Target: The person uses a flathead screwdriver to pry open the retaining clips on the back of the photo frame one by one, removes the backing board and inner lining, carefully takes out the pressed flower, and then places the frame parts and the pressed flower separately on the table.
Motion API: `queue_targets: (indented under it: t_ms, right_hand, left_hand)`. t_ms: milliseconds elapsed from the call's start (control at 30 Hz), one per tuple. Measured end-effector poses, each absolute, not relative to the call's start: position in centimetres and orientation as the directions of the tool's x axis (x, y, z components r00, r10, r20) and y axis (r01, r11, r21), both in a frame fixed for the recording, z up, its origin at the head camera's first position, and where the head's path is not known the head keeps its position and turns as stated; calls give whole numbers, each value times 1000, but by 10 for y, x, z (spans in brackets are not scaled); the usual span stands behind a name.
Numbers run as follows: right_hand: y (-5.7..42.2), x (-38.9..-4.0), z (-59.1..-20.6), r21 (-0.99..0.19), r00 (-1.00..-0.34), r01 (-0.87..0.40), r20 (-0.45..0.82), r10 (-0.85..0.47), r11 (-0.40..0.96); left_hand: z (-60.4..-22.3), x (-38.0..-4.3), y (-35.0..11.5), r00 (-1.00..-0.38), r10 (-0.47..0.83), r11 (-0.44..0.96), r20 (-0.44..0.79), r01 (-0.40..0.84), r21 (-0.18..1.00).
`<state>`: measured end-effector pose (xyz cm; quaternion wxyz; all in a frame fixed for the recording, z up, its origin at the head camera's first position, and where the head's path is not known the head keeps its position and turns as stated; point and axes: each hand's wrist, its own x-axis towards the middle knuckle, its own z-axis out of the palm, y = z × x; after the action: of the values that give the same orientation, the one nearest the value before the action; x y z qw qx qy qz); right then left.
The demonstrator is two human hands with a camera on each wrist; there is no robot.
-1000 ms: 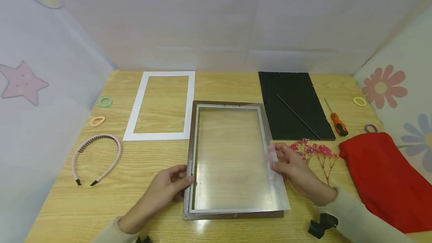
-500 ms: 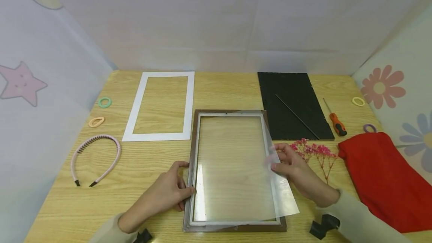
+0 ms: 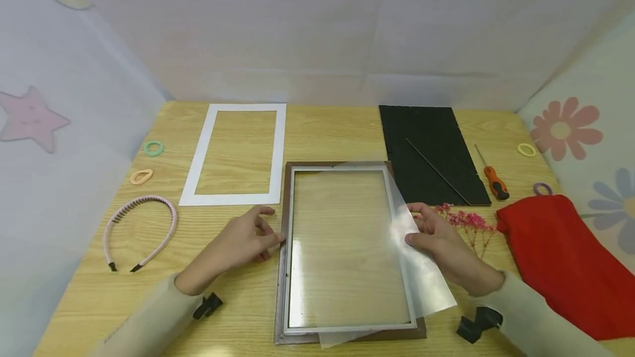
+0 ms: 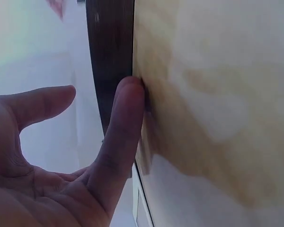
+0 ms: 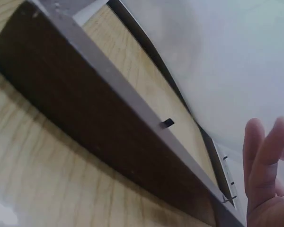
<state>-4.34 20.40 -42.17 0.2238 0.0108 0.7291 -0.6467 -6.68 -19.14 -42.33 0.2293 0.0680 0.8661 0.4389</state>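
A brown picture frame (image 3: 397, 335) with a pale inner edge lies at the table's front middle; small dark tabs (image 5: 167, 123) stick out from its edge in the right wrist view. My right hand (image 3: 446, 247) pinches a clear plastic sheet (image 3: 431, 285) by its right edge. The sheet lies askew over the frame, its lower corners past the frame's right and bottom sides. Beside the frame's left side is my left hand (image 3: 243, 244), fingers loosely bent, thumb tip at the rim. In the left wrist view a digit meets the frame's dark side (image 4: 111, 42).
A white mat border (image 3: 198, 175) lies back left, a black backing board (image 3: 416, 175) with a thin rod (image 3: 436, 169) back right. Pink flowers (image 3: 473, 222), a screwdriver (image 3: 496, 180) and red cloth (image 3: 560, 258) are at right, a headband (image 3: 173, 219) at left. Several hair ties lie near both sides.
The frame has come slightly nearer. The clear sheet has turned and slid right, its lower right corner swinging outward. My left hand has loosened from the frame's side and moved up along it.
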Motion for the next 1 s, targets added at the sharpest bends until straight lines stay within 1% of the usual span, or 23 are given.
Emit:
queue_targets:
  t_ms: [67, 133, 233, 300, 400, 467, 567, 667, 767, 900, 1000]
  right_hand:
    - [204, -45, -421, -945, -903, 294, -323, -283, 141]
    - [205, -47, -419, -950, -907, 284, -310, -285, 127]
    - [207, -48, -415, -956, -915, 247, -285, -287, 161]
    - [209, -49, -411, -953, -917, 222, -276, -289, 206]
    - [215, -51, -403, -949, -917, 187, -261, -301, 253]
    - [219, -52, -397, -955, -916, 180, -251, -314, 238]
    - [227, -53, -389, -978, -910, 155, -196, -365, 138]
    - [235, -55, -382, -995, -892, 98, -79, -445, -19]
    - [241, -62, -371, -985, -862, 71, 19, -507, -158]
    - [242, -79, -354, -978, -877, 63, 40, -478, -197]
    - [242, -96, -340, -981, -918, 54, 24, -396, -185]
  left_hand:
    - [-422, -80, -191, -898, 291, 620, -329, -85, 780]
    - [-423, -90, -188, -903, 292, 642, -316, -59, 764]
    - [-424, -101, -184, -897, 308, 672, -316, -30, 740]
    - [-427, -105, -183, -888, 318, 675, -331, -33, 737]
    - [-428, -109, -183, -872, 328, 650, -362, -70, 757]
    - [-428, -111, -183, -861, 339, 624, -379, -96, 776]
    - [-427, -113, -181, -848, 357, 611, -392, -105, 784]
    - [-427, -114, -179, -836, 367, 609, -409, -116, 785]
    - [-427, -115, -176, -825, 368, 611, -428, -133, 780]
    - [-429, -115, -176, -818, 350, 615, -456, -167, 771]
    - [-432, -114, -177, -817, 340, 601, -466, -193, 776]
